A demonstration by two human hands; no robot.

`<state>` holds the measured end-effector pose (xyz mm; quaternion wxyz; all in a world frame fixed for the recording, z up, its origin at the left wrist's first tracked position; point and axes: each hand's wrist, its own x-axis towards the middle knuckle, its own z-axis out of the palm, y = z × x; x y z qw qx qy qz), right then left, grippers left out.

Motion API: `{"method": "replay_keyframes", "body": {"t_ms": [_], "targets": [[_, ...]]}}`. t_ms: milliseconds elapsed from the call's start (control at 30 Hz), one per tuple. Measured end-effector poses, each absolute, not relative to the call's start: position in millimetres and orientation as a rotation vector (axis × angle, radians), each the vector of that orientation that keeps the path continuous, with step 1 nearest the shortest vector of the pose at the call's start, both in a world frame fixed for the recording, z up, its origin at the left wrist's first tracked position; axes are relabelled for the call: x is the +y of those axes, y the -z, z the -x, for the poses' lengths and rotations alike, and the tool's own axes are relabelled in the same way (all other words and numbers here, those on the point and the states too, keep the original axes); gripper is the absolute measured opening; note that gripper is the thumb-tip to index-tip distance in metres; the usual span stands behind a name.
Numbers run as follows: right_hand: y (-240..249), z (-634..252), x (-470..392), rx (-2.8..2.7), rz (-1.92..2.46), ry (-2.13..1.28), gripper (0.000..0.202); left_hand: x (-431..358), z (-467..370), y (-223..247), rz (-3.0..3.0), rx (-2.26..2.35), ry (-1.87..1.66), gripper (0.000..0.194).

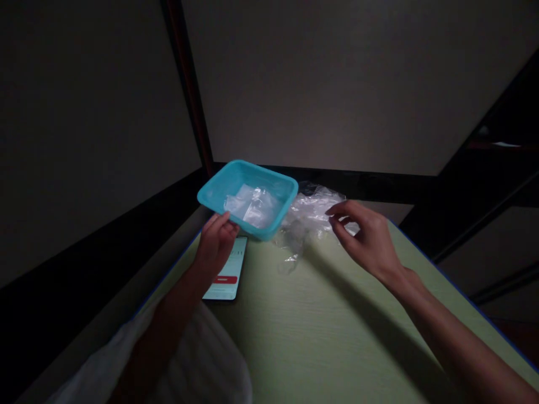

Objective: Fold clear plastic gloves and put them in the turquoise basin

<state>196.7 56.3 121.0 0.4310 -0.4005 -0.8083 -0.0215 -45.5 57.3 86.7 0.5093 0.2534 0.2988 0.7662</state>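
Note:
My left hand [218, 241] grips the near rim of a turquoise plastic basin [219, 188], fingers curled at its edge. The basin is tilted, raised above the table's far left part. Inside it lie folded clear plastic bags [255, 207]. To the right of the basin is a crumpled heap of clear plastic bags [314, 210] on the table. My right hand [366, 235] is at the right side of this heap, thumb and forefinger nearly together in a pinch. Whether a bit of plastic is between those fingertips I cannot tell.
A phone [229, 275] with a lit screen lies on the pale green table [295, 336], partly behind my left hand. The table has a blue edge. A plain wall panel [315, 84] stands behind it. White cloth [202, 359] is at the lower left.

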Motion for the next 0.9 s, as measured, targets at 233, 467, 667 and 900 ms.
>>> {"method": "replay_keyframes", "body": {"t_ms": [233, 467, 667, 900], "targets": [[-64, -209, 79, -2.132, 1.218, -0.152, 0.018, 79, 67, -76, -0.442, 0.823, -1.972, 0.025], [-37, -204, 81, -2.271, 1.302, -0.174, 0.023, 89, 72, -66, -0.319, 0.909, -1.991, 0.013], [-26, -204, 82, -2.33, 1.358, -0.165, 0.039, 95, 76, -58, -0.275, 0.973, -1.976, 0.029], [-27, -199, 78, -2.399, 1.357, -0.152, 0.033, 100, 77, -54, -0.258, 0.994, -1.953, 0.028]]}}
